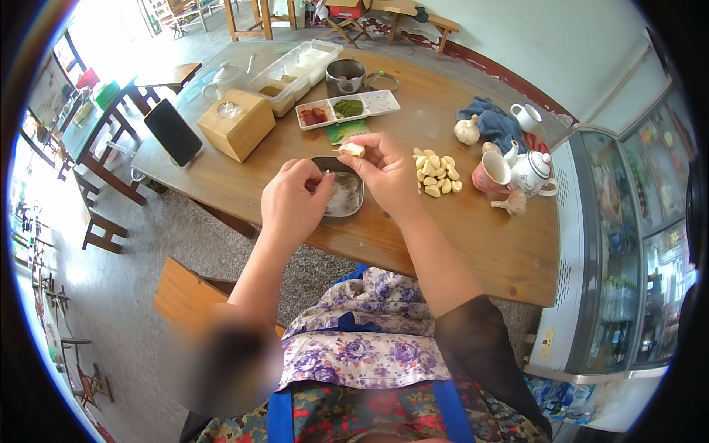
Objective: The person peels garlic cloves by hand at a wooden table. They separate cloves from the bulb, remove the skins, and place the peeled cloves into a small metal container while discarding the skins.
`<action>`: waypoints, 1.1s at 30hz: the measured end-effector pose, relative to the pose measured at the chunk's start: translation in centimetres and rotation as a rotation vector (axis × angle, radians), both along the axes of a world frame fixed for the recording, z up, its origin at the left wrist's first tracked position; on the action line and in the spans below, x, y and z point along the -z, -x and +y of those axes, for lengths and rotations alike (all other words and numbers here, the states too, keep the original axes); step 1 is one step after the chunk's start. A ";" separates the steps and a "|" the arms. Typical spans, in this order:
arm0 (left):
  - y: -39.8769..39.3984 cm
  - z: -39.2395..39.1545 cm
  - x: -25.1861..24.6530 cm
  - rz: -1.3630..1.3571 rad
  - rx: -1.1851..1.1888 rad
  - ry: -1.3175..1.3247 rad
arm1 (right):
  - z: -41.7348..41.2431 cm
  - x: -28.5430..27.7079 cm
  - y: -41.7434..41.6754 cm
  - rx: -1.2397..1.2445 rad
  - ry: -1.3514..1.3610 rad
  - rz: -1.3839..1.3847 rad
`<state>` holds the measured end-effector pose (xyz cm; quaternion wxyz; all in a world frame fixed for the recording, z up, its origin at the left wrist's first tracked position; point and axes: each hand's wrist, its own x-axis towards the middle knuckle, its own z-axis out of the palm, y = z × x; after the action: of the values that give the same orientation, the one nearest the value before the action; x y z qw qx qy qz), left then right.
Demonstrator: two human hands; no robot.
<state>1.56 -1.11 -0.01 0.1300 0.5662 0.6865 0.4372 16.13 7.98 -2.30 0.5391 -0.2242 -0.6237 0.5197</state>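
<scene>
Between the thumb and fingers of my right hand [382, 166] is a garlic clove [352, 149] with some skin on it. My left hand [296, 194] is beside it, fingertips pinched together over the left side of a metal tray [354, 207]; whether they hold a bit of skin I cannot tell. Pale scraps lie in the tray. Right of my right hand, a heap of peeled garlic cloves [437, 171] rests on the wooden table [471, 243]. Beyond the heap are a whole garlic bulb [467, 130] and another bulb [514, 204] near the table's right end.
A pink cup [492, 171], a teapot [532, 173], a blue cloth [490, 122] and a white mug [526, 117] stand or lie at the right. Farther back are a white sectioned dish [382, 104], a metal pot [345, 77], a wooden box [235, 124] and a dark tablet-like device [173, 133].
</scene>
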 end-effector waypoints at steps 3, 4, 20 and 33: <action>-0.3 0.1 -0.5 -0.059 0.000 -0.053 | -0.5 0.0 -0.3 0.137 -0.165 -0.203; -0.4 0.0 -0.7 -0.048 0.002 -0.052 | -0.9 -0.3 -0.4 0.163 -0.203 -0.263; -1.0 0.4 -0.2 -0.527 0.173 -0.023 | -0.8 0.2 -0.9 0.299 -0.676 -0.504; -1.0 0.9 0.3 -0.735 0.087 -0.012 | -1.0 0.1 -0.5 0.317 -0.766 -0.450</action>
<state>2.61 -0.18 -0.30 0.3830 0.4008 0.5666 0.6096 16.62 7.02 -2.44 0.5070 -0.2089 -0.8300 0.1020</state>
